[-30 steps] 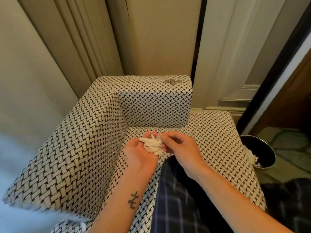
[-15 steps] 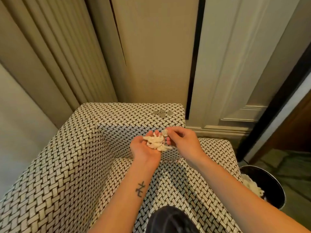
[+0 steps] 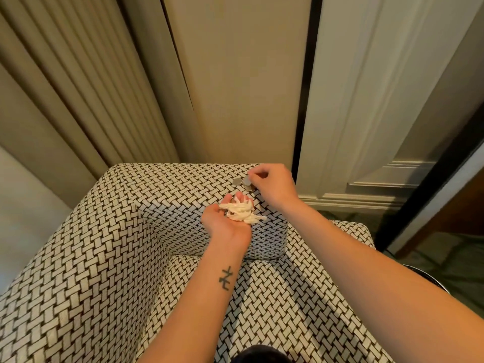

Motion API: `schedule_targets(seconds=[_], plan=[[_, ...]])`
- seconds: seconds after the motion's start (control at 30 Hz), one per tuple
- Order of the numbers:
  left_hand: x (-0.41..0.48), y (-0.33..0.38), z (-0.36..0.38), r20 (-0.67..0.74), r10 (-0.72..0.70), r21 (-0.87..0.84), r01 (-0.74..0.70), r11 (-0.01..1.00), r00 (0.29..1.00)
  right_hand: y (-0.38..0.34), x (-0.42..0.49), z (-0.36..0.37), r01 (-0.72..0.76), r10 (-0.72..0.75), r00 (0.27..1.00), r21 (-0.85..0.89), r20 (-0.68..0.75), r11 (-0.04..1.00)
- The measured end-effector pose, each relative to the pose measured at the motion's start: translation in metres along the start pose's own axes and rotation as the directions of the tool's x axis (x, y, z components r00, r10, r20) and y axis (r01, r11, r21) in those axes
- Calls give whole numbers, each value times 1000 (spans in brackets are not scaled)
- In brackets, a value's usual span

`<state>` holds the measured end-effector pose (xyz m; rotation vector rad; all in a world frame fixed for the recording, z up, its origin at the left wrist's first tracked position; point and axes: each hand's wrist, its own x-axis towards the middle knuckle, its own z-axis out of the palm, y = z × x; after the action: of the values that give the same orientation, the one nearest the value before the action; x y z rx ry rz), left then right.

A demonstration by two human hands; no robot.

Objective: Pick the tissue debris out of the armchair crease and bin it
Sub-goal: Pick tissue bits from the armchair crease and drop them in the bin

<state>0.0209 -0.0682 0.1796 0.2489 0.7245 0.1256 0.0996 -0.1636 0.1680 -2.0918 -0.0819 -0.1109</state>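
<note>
My left hand (image 3: pixel 227 223) is held palm up in front of the armchair's (image 3: pixel 99 258) inner wall, its cupped fingers round a heap of white tissue debris (image 3: pixel 242 212). My right hand (image 3: pixel 272 183) reaches over the top of the chair. Its fingertips are curled together on a coin (image 3: pixel 246 181) among a few coins (image 3: pixel 237 182) lying on the woven fabric. The seat crease below the hands shows no tissue. Only a sliver of the dark bin (image 3: pixel 416 269) peeks out behind my right forearm.
Beige curtains (image 3: pixel 78 87) hang behind the chair on the left. A white panelled door (image 3: pixel 379 100) and its skirting stand at the right. The floor lies to the right of the seat.
My right hand went from beside the tissue up to the chair top with the coin. The left hand stayed under the tissue. My view rose, leaving the bin nearly out of sight.
</note>
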Motion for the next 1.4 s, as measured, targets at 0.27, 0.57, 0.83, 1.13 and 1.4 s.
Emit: schedule_targets(seconds=[0.27,0.57,0.83,1.13,1.4], plan=[[0,1,3,-22,-2,20,3,1000,1000,-6,1,12,-80,63,992,-166,-109,983],[-16,-5,-1,33,-14,89,11,996,999,5,-34,-18,24,-1,998,365,-63,931],[-31,-35,-20,48,-40,112,35,993,998,38,-88,-40,-109,152,987,495,-48,862],[-40,-113,-25,149,-193,250,152,956,970,81,-130,-93,-128,197,977,508,-84,852],[-35,-225,-38,116,-292,360,234,903,949,162,-158,-149,-272,446,892,705,-71,655]])
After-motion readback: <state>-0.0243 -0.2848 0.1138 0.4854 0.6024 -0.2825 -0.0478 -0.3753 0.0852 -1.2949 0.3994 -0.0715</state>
